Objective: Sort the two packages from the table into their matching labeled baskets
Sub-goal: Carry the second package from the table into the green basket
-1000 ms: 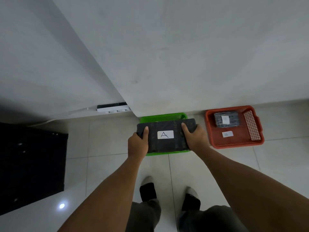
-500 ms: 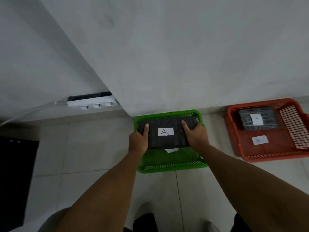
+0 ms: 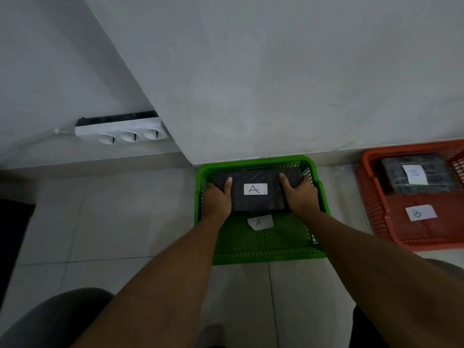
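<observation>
Red basket (image 3: 376,197) cut off by right edge; fingers of left hand (image 3: 218,200) and right hand (image 3: 301,197) hidden under package A (image 3: 256,204)

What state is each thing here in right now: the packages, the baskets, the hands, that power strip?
Package A: inside the green basket, gripped at both ends.
Package B: lying in the red basket, untouched.
Green basket: on the floor, tagged A.
Red basket: on the floor, tagged B.
Left hand: closed on package A.
Right hand: closed on package A.
Power strip: three sockets, nothing plugged in.
</observation>
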